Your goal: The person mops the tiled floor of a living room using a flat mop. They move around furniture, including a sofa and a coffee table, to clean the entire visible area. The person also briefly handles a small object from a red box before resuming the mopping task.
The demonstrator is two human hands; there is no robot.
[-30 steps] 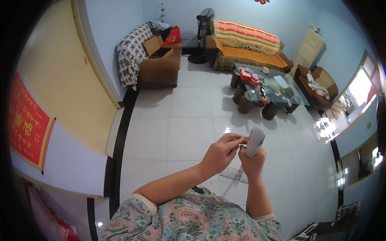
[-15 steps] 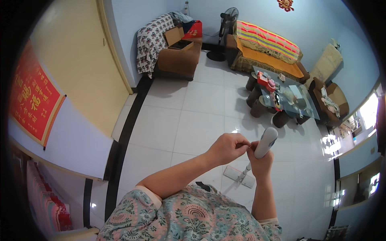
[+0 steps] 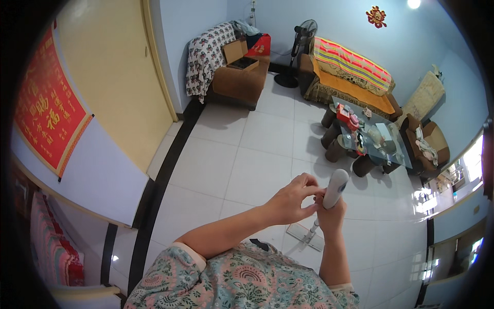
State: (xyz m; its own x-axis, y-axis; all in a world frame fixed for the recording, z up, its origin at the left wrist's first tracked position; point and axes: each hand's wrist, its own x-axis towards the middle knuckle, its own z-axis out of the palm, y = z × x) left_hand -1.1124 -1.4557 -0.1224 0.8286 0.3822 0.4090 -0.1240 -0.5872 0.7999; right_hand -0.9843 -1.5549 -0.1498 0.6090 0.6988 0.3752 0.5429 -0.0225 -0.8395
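My right hand (image 3: 332, 212) is wrapped round the pale grey handle (image 3: 337, 188) of a flat mop, just below its rounded top. The mop's thin pole drops to the floor, where its rectangular flat head (image 3: 304, 237) rests on the tiles. Close beside the right hand is my left hand (image 3: 294, 200), with its thumb and forefinger apart and the other fingers bent. Its fingertips come up to the right hand's fingers at the handle; I cannot make out anything held in them.
White tiles (image 3: 257, 165) cover the floor, with a dark border strip at left. A glass coffee table (image 3: 393, 147) with stools stands ahead right. Beyond are a sofa (image 3: 355, 85), a black fan (image 3: 296, 51), a brown armchair (image 3: 239, 82) and another armchair (image 3: 429, 147).
My left hand has opened from a closed pinch, its thumb now apart from the forefinger. My right hand still grips the mop handle. The view has tilted slightly upward.
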